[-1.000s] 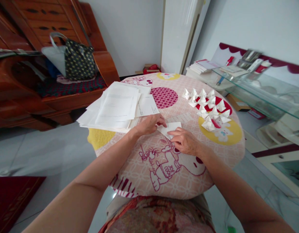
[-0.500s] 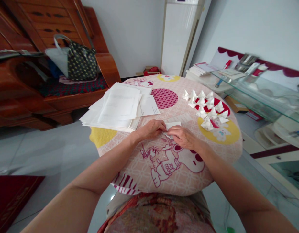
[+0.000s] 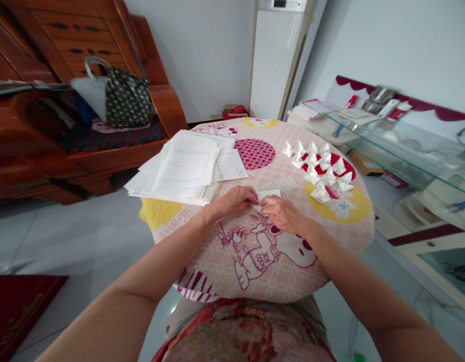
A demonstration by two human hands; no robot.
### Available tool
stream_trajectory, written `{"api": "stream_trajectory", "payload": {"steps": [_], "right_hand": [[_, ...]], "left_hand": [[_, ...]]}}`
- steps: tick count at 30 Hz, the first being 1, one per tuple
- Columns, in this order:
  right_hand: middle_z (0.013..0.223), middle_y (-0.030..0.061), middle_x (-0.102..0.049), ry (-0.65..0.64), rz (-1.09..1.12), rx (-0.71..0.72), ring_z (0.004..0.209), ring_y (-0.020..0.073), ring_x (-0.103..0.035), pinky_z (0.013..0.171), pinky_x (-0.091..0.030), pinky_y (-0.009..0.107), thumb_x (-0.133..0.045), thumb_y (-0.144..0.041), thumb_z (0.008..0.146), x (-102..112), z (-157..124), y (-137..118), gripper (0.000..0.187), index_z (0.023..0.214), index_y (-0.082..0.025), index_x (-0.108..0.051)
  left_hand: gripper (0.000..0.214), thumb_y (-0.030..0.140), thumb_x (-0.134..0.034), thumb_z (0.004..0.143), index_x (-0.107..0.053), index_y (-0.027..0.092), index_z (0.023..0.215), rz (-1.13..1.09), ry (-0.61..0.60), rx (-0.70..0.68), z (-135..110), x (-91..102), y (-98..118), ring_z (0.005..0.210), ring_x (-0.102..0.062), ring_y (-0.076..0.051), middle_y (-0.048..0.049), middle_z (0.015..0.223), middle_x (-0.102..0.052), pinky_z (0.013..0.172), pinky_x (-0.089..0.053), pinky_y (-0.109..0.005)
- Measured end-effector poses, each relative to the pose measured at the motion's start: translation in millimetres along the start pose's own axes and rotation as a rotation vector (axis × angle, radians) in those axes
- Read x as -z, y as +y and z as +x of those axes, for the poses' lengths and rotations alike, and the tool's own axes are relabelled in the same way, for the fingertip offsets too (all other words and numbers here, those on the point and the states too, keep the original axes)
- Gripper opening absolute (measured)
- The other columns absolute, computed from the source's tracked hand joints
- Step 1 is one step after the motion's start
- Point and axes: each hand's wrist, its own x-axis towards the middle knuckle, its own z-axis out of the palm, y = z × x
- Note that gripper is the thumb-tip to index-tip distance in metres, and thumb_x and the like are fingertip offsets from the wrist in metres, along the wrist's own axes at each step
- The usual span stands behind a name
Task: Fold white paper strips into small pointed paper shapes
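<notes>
1. The small white paper (image 3: 270,193) lay on the patterned tablecloth (image 3: 217,264), at the fingertips of both hands, its far edge showing beyond them.
2. The left hand (image 3: 236,201) touched its left side, the right hand (image 3: 284,213) its near right part; both had bent fingers drawn in narrow, though I could not tell whether they pinched it.
3. The loose sheets (image 3: 187,163) lay left of it, the folded paper shapes (image 3: 311,160) to the right.
4. A second earlier, the fingertips were farther apart and more paper showed; now they nearly met.
</notes>
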Motion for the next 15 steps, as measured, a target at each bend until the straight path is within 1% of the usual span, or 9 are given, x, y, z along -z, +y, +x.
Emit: {"api": "stream_trajectory", "payload": {"steps": [2, 5, 8, 9, 11, 15], "right_hand": [[0.105, 0.0101, -0.071, 0.038, 0.031, 0.032, 0.095, 0.021, -0.064, 0.088, -0.051, 0.036, -0.052, 0.002, 0.084, 2, -6, 0, 0.03, 0.077, -0.017, -0.073], [0.103, 0.0095, -0.072, 0.124, 0.063, 0.037, 0.095, 0.0211, -0.065, 0.088, -0.053, 0.036, -0.051, 0.004, 0.082, 2, -17, 2, 0.03, 0.075, -0.017, -0.072], [0.103, 0.0107, -0.071, 0.203, -0.018, 0.02, 0.097, 0.0236, -0.065, 0.088, -0.054, 0.038, -0.055, -0.001, 0.087, -1, -27, 4, 0.024, 0.089, -0.016, -0.073], [0.103, 0.0116, -0.071, 0.207, -0.075, 0.021, 0.098, 0.0246, -0.064, 0.089, -0.054, 0.039, -0.057, -0.004, 0.089, -3, -29, 4, 0.02, 0.093, -0.016, -0.073], [0.103, 0.0132, -0.07, 0.174, -0.201, 0.03, 0.096, 0.026, -0.063, 0.088, -0.054, 0.041, -0.058, -0.008, 0.093, -6, -32, 4, 0.017, 0.099, -0.014, -0.072], [0.101, 0.0151, -0.069, 0.055, -0.408, 0.071, 0.092, 0.0262, -0.061, 0.083, -0.053, 0.039, -0.051, -0.004, 0.096, -7, -30, -1, 0.022, 0.101, -0.011, -0.071]], "left_hand": [[0.034, 0.002, -0.054, 0.087, -0.08, 0.019, 0.1, 0.012, 0.0, 0.003, 0, 0.0, 1, 0.093, -0.071, -0.014, -0.0049, 0.104, -0.077, 0.089, -0.054, -0.027], [0.029, 0.004, -0.056, 0.088, -0.08, 0.018, 0.097, 0.049, -0.004, 0.007, -1, 1.0, 7, 0.093, -0.071, -0.015, -0.0057, 0.104, -0.076, 0.088, -0.054, -0.026], [0.026, 0.007, -0.058, 0.089, -0.079, 0.019, 0.098, 0.093, -0.034, -0.005, -4, 3.3, 16, 0.094, -0.071, -0.016, -0.0057, 0.107, -0.076, 0.088, -0.053, -0.026], [0.026, 0.008, -0.058, 0.09, -0.079, 0.019, 0.1, 0.106, -0.053, -0.016, -5, 4.1, 19, 0.096, -0.071, -0.017, -0.0057, 0.108, -0.075, 0.089, -0.053, -0.027], [0.026, 0.01, -0.06, 0.091, -0.079, 0.021, 0.103, 0.129, -0.087, -0.042, -9, 5.4, 25, 0.1, -0.071, -0.019, -0.006, 0.112, -0.075, 0.091, -0.053, -0.028], [0.027, 0.012, -0.059, 0.094, -0.08, 0.022, 0.108, 0.166, -0.086, -0.065, -16, 5.3, 33, 0.107, -0.07, -0.021, -0.0084, 0.119, -0.073, 0.095, -0.053, -0.031]]}}
